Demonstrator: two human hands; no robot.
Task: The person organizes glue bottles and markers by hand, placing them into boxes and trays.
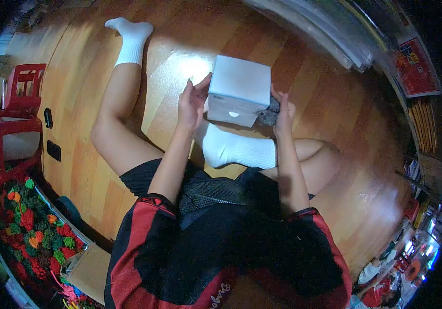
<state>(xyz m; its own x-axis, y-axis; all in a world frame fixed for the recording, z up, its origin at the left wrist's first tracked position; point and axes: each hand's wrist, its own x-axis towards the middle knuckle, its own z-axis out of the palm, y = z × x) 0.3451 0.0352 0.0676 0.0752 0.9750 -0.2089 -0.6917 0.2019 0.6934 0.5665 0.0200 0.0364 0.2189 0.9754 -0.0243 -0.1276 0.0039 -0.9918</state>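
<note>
A white cardboard box (241, 77) is held up in front of me, over the wooden floor and just beyond my folded leg's white sock (236, 149). My left hand (192, 105) is against the box's left side, its fingertips at the upper edge and the palm partly turned up. On the opposite side, my right hand (285, 113) grips the box with fingers along its right edge. A fuzzy grey bundle (268, 116) sits between that hand and the box's lower right corner. The box's front face carries small print and a pale half-round notch.
My other leg stretches forward on the left, ending in a white sock (134, 38). Small black objects (54, 150) lie on the floor at left, near a red frame (25, 87). Colourful fuzzy craft pieces (27, 219) and a cardboard carton (89, 270) are lower left. Plastic-wrapped sheets (324, 33) lie top right.
</note>
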